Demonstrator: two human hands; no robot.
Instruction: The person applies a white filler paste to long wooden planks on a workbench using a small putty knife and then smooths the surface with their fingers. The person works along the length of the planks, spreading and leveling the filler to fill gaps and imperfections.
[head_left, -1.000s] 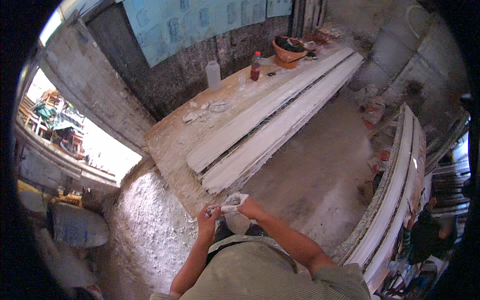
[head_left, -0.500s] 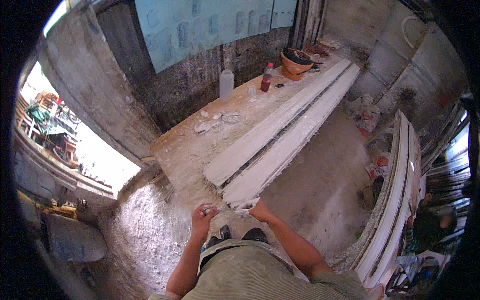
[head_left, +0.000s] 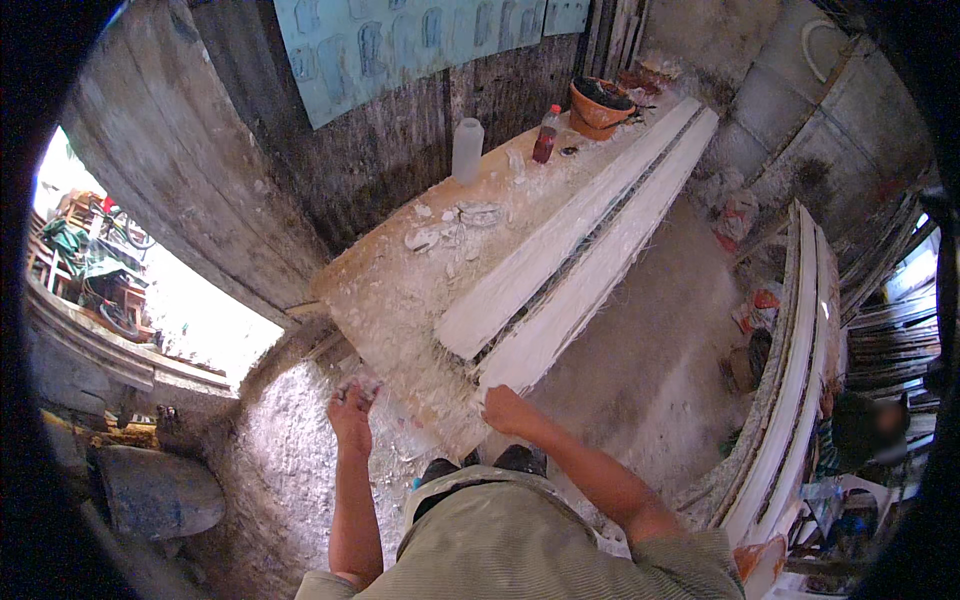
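Two long white plaster strips (head_left: 600, 280) lie side by side lengthwise on the dusty table, with ragged fibres along the edges. At the near end of the right-hand strip, my right hand (head_left: 510, 411) is closed. Its fingertips are hidden, so whether it grips the strip's end or a scrap there does not show. Away from the table's near left edge, over the white-dusted floor, my left hand (head_left: 350, 412) pinches a small whitish scrap (head_left: 370, 385), apparently plaster.
On the table (head_left: 385, 275) stand a cloudy plastic jug (head_left: 467, 150), a red-capped bottle (head_left: 546, 136), an orange bowl (head_left: 598, 112) and plaster crumbs (head_left: 440, 235). More white strips (head_left: 780, 420) rest at the right; a person (head_left: 870, 430) is beyond them. A blue-grey drum (head_left: 165, 490) lies at left.
My left hand has moved left, away from the strips' near end, with the scrap. The right hand has shifted slightly left and up, and the loose white flap there no longer shows. The view has tilted slightly.
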